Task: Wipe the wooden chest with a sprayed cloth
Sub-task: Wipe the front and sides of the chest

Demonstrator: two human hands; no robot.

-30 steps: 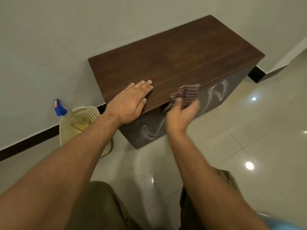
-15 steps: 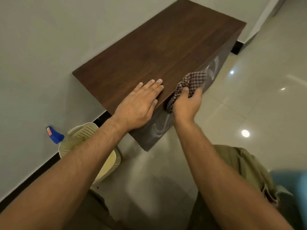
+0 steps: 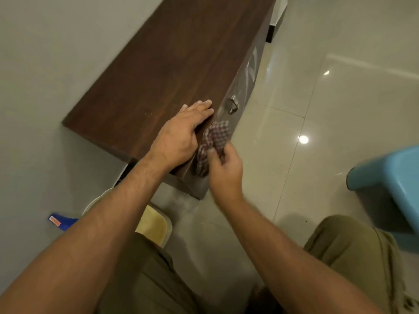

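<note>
1. Surface: the wooden chest (image 3: 172, 71) stands against a plain pale wall (image 3: 45, 64). Its dark brown top runs away from the viewer. The top is bare apart from one hand.
2. Chest front: the grey front face shows pale streaks and carries a small metal handle (image 3: 234, 104).
3. Room: the floor (image 3: 340, 109) is of glossy pale tiles with bright light spots reflected in it. A dark skirting strip runs along the foot of the wall.
4. Other items: a cream basket (image 3: 154, 223) sits on the floor by the chest's near end, partly hidden by the left forearm. A blue spray bottle top (image 3: 61, 222) shows just beside it. A blue plastic stool (image 3: 392, 177) stands at the right edge.
5. Left hand (image 3: 179, 139): laid flat, palm down, fingers extended, on the near front edge of the chest top. Its grip is released and grasps nothing.
6. Right hand (image 3: 224, 171): its grip is clenched around a bunched checked cloth (image 3: 213, 141), thumb on the fabric.
7. Cloth position: it lies against the upper front face of the chest, just below the top edge and beside the left hand.
</note>
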